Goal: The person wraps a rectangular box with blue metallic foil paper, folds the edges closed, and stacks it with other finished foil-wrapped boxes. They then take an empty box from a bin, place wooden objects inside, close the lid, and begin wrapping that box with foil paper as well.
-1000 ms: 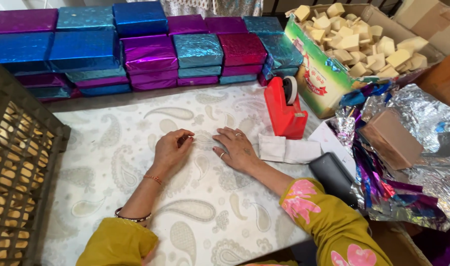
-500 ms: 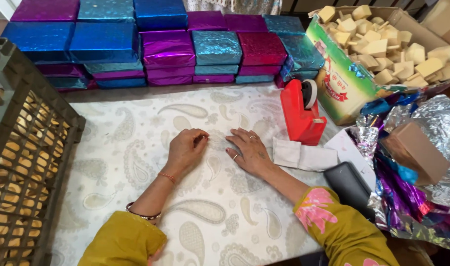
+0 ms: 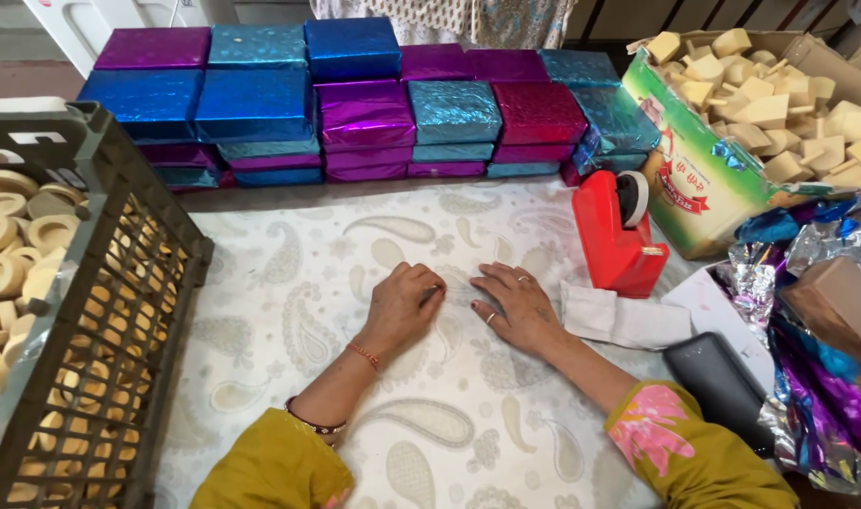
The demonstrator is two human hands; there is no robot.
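- The left hand point(image 3: 404, 303) rests on the bench point(image 3: 289, 283) with its fingers curled in, thumb and forefinger pinched together as if on something very small; what sits between them, if anything, is too small to tell
- The right hand point(image 3: 517, 303) lies flat just beside it, palm down and fingers spread, holding nothing, its fingertips close to the left hand's pinched tips
- Whatever the left hand nips is at the very fingertips, down against the patterned cloth, between the two hands
- A thing that fine could slip from the pinch and vanish against the busy paisley print, I judge
- The red tape dispenser point(image 3: 617, 234) stands near the right hand, just beyond a folded white cloth point(image 3: 619, 319); a sideways sweep of that wrist could knock it over
- A dark flat case point(image 3: 723, 388) lies by the right forearm, close to the bench edge, and a nudge from the elbow might push it off
- To the left a brown crate point(image 3: 119, 311) of pale rings stands apart from the left arm
- Foil-wrapped boxes point(image 3: 364, 113) are stacked well beyond both hands, and loose foil sheets point(image 3: 808, 377) are heaped at the right, where they could slide
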